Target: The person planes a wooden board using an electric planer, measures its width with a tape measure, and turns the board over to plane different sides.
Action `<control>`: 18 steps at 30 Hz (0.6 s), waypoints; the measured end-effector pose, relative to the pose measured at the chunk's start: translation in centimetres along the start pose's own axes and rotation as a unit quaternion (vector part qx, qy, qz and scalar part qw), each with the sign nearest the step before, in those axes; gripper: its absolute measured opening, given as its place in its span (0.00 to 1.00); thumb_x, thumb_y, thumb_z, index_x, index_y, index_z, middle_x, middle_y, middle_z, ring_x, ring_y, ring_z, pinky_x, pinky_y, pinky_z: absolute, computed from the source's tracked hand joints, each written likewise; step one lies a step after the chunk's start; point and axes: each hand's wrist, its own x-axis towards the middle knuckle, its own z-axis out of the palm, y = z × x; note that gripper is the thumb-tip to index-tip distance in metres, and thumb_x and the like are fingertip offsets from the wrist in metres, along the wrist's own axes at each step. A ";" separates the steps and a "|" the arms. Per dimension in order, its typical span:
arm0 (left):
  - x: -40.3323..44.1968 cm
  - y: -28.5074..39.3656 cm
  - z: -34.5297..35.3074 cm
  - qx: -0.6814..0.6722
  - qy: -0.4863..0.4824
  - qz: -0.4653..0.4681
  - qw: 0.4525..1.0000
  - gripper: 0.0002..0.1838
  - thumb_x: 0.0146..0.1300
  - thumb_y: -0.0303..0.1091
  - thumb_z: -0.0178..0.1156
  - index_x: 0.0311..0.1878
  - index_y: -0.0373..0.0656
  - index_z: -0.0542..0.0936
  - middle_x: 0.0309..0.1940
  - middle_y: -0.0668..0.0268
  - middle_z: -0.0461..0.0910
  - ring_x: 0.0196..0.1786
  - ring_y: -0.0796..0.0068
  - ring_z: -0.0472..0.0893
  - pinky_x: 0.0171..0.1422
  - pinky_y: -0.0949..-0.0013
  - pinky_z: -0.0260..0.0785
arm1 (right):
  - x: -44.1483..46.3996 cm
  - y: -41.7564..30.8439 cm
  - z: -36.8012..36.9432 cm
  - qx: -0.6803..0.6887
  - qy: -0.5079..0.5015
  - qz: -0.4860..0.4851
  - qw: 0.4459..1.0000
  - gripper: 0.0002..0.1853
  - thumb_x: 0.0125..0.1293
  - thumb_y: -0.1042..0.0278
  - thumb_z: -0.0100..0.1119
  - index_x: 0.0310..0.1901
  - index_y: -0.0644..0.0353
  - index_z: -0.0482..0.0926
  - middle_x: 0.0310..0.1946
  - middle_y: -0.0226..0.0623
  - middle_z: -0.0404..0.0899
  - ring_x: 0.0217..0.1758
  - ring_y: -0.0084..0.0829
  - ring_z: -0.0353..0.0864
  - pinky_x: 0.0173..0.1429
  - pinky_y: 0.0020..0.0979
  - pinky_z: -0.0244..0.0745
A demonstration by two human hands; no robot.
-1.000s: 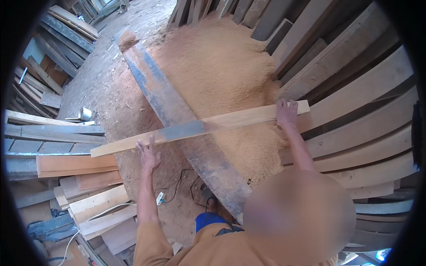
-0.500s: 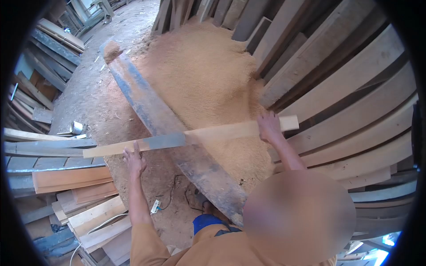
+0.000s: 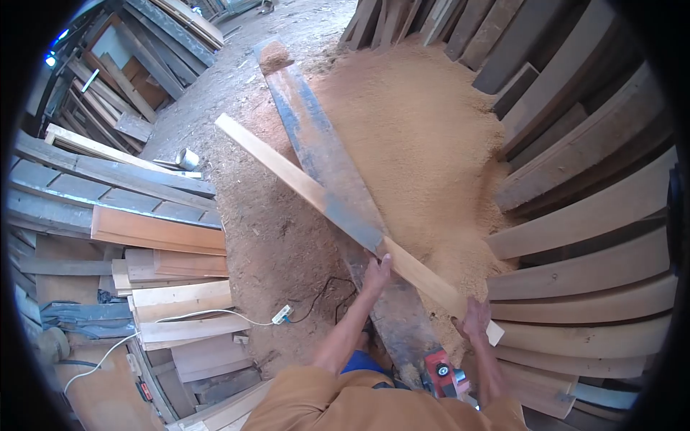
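Note:
A long, light wooden board (image 3: 280, 167) with a grey-blue patch in its middle runs slantwise from upper left to lower right. Near its middle, just past the patch, my left hand (image 3: 377, 274) is closed on the edge. My right hand (image 3: 474, 321) grips it close to the near end. Underneath lies a wide, worn plank (image 3: 327, 154), which the board crosses at an angle. A red power tool, which looks like an electric planer (image 3: 440, 370), sits on the near end of that plank, in front of my body.
A big heap of sawdust (image 3: 424, 136) spreads right of the plank. Upright boards (image 3: 575, 284) line the right side. Stacked timber (image 3: 158, 230) fills the left. A white power strip (image 3: 282, 314) with cords lies on the ground, and a small can (image 3: 187, 158) stands farther off.
The board has swung from nearly level to a steep slant, its left end now pointing away. My left hand has shifted along it toward the middle; the red tool has come into view.

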 end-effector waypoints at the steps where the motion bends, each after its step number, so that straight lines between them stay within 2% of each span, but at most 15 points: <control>1: -0.3 0.8 -0.5 -0.005 -0.017 0.007 1.000 0.36 0.77 0.53 0.57 0.74 0.30 0.68 0.63 0.47 0.81 0.67 0.57 0.79 0.74 0.58 0.67 | -0.4 0.1 0.5 0.004 -0.006 0.004 1.000 0.37 0.50 0.49 0.82 0.57 0.59 0.76 0.54 0.49 0.83 0.62 0.53 0.79 0.69 0.50 0.72; 2: -0.7 1.6 -1.0 -0.009 -0.033 0.013 0.999 0.34 0.78 0.53 0.56 0.72 0.30 0.72 0.60 0.50 0.83 0.65 0.62 0.80 0.73 0.58 0.67 | -0.8 0.3 1.4 0.013 -0.007 0.011 1.000 0.37 0.50 0.49 0.82 0.57 0.60 0.76 0.54 0.49 0.83 0.62 0.54 0.79 0.68 0.50 0.73; 5: 0.7 0.7 -1.4 0.044 -0.027 0.042 0.998 0.33 0.79 0.54 0.55 0.68 0.28 0.76 0.63 0.49 0.82 0.66 0.63 0.79 0.72 0.60 0.67 | -0.7 0.1 2.7 0.039 -0.009 0.028 0.999 0.39 0.50 0.48 0.82 0.58 0.60 0.75 0.54 0.51 0.83 0.62 0.54 0.80 0.67 0.50 0.75; 8: 1.1 1.1 -1.6 0.058 -0.037 0.044 0.997 0.38 0.75 0.57 0.58 0.68 0.26 0.74 0.58 0.42 0.84 0.62 0.55 0.84 0.66 0.58 0.73 | -1.4 -0.6 1.7 0.042 -0.026 0.035 0.998 0.41 0.49 0.45 0.82 0.59 0.61 0.75 0.55 0.52 0.82 0.63 0.54 0.80 0.67 0.51 0.76; 11: 1.2 0.8 -1.1 -0.008 -0.030 0.115 0.993 0.43 0.75 0.56 0.60 0.76 0.26 0.65 0.59 0.44 0.85 0.60 0.58 0.85 0.64 0.59 0.74 | -1.0 -0.1 1.1 0.072 -0.061 0.030 0.995 0.46 0.46 0.41 0.82 0.60 0.63 0.75 0.58 0.55 0.82 0.64 0.55 0.81 0.67 0.50 0.76; 13: 0.8 0.8 -0.9 -0.060 -0.054 0.110 0.991 0.48 0.74 0.54 0.62 0.81 0.27 0.54 0.62 0.43 0.82 0.63 0.57 0.83 0.66 0.59 0.74 | 0.3 1.3 -0.5 0.140 -0.102 0.022 0.985 0.49 0.44 0.38 0.83 0.62 0.65 0.75 0.61 0.57 0.81 0.67 0.55 0.80 0.69 0.49 0.76; 16: -0.8 1.2 -0.9 -0.097 -0.070 0.071 0.990 0.56 0.74 0.53 0.64 0.84 0.30 0.40 0.68 0.41 0.77 0.69 0.55 0.79 0.68 0.60 0.73 | 3.3 3.6 -0.2 0.239 -0.070 0.028 0.968 0.55 0.42 0.35 0.83 0.67 0.67 0.74 0.63 0.61 0.80 0.68 0.55 0.81 0.71 0.47 0.75; 17: -1.5 1.0 -0.9 -0.103 -0.070 0.052 0.991 0.58 0.74 0.52 0.65 0.85 0.31 0.35 0.70 0.40 0.75 0.71 0.55 0.78 0.69 0.61 0.73 | 5.3 5.4 1.6 0.219 -0.069 0.031 0.973 0.56 0.48 0.35 0.81 0.70 0.69 0.73 0.64 0.62 0.80 0.68 0.54 0.81 0.72 0.44 0.75; 18: -1.9 -0.5 -0.3 -0.078 -0.047 0.059 0.994 0.58 0.74 0.52 0.65 0.85 0.31 0.35 0.72 0.39 0.73 0.72 0.54 0.76 0.70 0.61 0.72 | 6.4 6.2 1.6 0.229 -0.079 0.027 0.970 0.53 0.51 0.35 0.79 0.69 0.69 0.74 0.63 0.61 0.81 0.67 0.53 0.82 0.71 0.44 0.75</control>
